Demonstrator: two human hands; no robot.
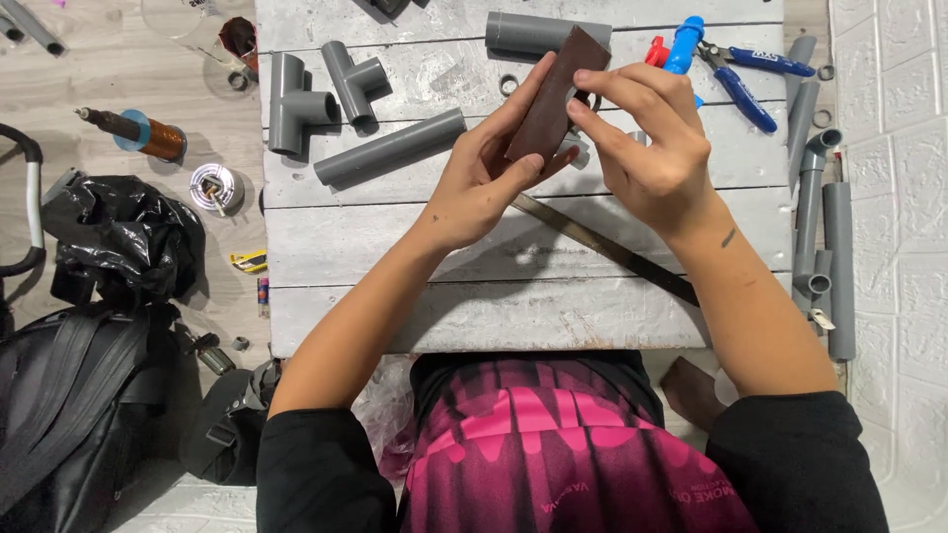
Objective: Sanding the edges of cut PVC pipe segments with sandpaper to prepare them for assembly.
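**Brown sheet held over the grey bench**

The brown sheet [549,99], a dark rectangular piece, stands tilted above the middle of the bench [395,247]. The left hand [484,183] cradles its lower edge, fingers closed around it; the right hand [647,138] pinches its right side. A long metal blade [612,249] lies beneath the hands. Grey pipe tees [321,94] sit far left, blue-handled pliers [746,79] far right.

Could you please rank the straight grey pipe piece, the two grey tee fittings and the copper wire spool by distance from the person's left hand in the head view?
From the left hand:
1. Straight grey pipe piece, just to its left on the board.
2. Grey tee fittings, farther up and left.
3. Copper wire spool, off the board, far left on the floor.
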